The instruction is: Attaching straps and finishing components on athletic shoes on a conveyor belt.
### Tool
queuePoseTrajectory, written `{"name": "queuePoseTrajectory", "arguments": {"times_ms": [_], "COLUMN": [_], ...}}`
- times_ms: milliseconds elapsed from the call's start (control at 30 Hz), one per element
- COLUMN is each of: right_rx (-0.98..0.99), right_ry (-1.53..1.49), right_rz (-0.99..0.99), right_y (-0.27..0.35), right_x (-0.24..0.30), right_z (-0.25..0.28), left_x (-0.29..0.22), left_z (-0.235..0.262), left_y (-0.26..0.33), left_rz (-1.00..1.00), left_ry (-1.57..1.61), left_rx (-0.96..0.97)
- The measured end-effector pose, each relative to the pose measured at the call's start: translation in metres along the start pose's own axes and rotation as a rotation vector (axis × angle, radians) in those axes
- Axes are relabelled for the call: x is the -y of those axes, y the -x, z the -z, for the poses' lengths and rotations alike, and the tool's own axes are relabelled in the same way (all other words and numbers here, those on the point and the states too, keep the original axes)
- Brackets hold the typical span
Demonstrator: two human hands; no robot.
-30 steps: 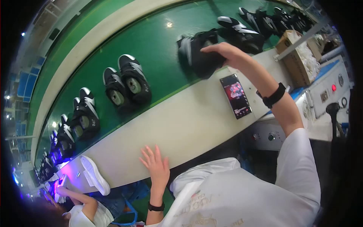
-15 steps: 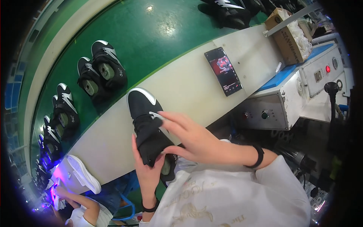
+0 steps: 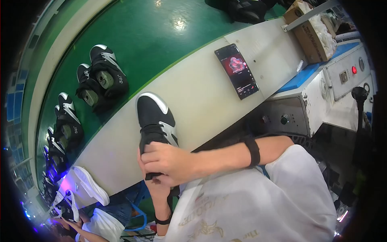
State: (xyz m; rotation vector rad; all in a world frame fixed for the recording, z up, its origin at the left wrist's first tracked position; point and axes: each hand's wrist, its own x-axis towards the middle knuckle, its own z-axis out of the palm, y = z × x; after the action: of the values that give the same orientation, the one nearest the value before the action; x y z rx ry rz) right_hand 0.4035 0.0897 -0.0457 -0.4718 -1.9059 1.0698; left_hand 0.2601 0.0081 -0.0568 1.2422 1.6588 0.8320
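Observation:
A black sneaker (image 3: 154, 115) with a silver toe edge and silver side stripe lies toe-away on the white bench in front of me. My right hand (image 3: 171, 161) is curled over its ankle end, fingers folded on black upper material and covering the shoe opening. Beneath it, my left hand (image 3: 158, 191) cups the heel end, with its fingers along the shoe's left side and mostly hidden. A bit of black material sticks out below my right fingers; which part of the shoe it is, I cannot tell.
A phone (image 3: 236, 71) with a lit screen lies on the white bench (image 3: 201, 97). Several black sneakers (image 3: 107, 72) stand on the green belt. A white sole (image 3: 90, 186) rests at left, near a co-worker holding a shoe (image 3: 69, 206). At right are a machine (image 3: 288, 115) and a cardboard box (image 3: 308, 38).
My right hand has moved from the shoe's right side onto its ankle end and folded its fingers there. At lower left, the co-worker now holds up a black and white shoe.

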Motion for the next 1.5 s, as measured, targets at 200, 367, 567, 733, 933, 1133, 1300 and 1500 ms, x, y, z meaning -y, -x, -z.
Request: {"name": "queuePoseTrajectory", "arguments": {"times_ms": [200,367,567,733,933,1133,1300,1500], "right_rx": [-0.214,-0.192,-0.292,-0.354,-0.446,-0.199,0.005,-0.097], "right_ry": [0.037,0.121,0.062,0.202,0.230,0.327,0.254,0.055], "right_rz": [-0.095,-0.191,-0.411,-0.472,-0.289,-0.055,-0.115,-0.320], "right_y": [0.009,0.034,0.054,0.046,0.063,0.066,0.052,0.036], "right_x": [0.003,0.014,0.022,0.028,0.015,-0.003,-0.004,-0.001], "right_z": [0.014,0.041,0.036,0.023,0.008,0.040,0.058,0.074], "left_x": [-0.033,-0.023,-0.005,-0.013,-0.009,-0.025,-0.051,-0.058], "left_z": [-0.018,-0.009,-0.001,-0.007,-0.015,-0.008,-0.023,0.007], "left_y": [-0.030,-0.014,-0.012,-0.019,-0.014,-0.006,0.006,-0.001], "left_rz": [-0.238,-0.268,-0.346,-0.340,-0.350,-0.345,-0.451,-0.294], "left_ry": [-0.123,0.196,0.254,0.039,-0.008,-0.168,-0.444,-0.439], "left_rx": [0.020,-0.018,0.017,-0.011,-0.129,-0.117,0.012,0.038]}}
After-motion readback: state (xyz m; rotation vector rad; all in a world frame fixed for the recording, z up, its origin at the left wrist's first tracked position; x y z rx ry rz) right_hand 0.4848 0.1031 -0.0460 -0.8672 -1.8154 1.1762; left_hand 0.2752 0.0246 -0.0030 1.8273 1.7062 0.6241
